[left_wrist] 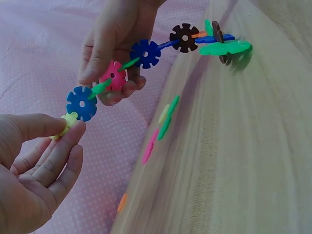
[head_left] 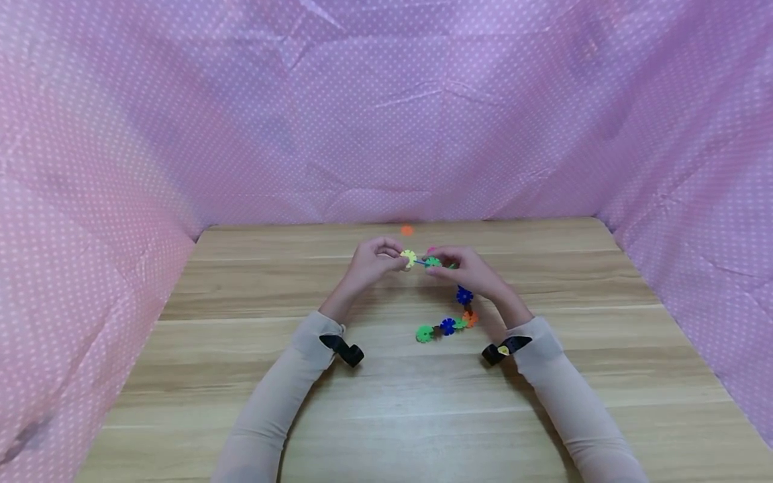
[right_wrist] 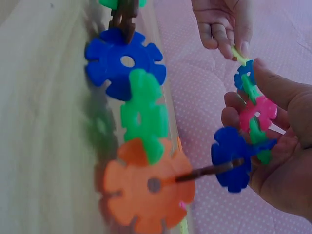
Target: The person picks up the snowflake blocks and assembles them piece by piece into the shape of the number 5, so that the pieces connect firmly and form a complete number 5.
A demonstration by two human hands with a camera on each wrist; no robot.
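Thumb and fingers of my left hand (head_left: 376, 260) pinch a yellow notched plastic disc (head_left: 408, 258). It meets a blue disc (left_wrist: 82, 104) at the end of a chain of interlocked snowflake discs. My right hand (head_left: 474, 270) holds this chain near a green disc (head_left: 432, 262) and a pink disc (right_wrist: 258, 113), its fingers partly behind them. From there the chain runs through dark blue discs (head_left: 464, 295) and brown ones (left_wrist: 184, 38) down to the table. An orange disc (right_wrist: 151, 190) and a green end disc (head_left: 425, 333) lie toward the front.
On the wooden table (head_left: 386, 416), a loose orange disc (head_left: 407, 230) lies near the back edge. Loose green (left_wrist: 169, 117) and pink (left_wrist: 150, 146) discs lie beyond my right hand, with a yellow one beside them. Pink dotted cloth (head_left: 386, 134) hangs around the back and sides.
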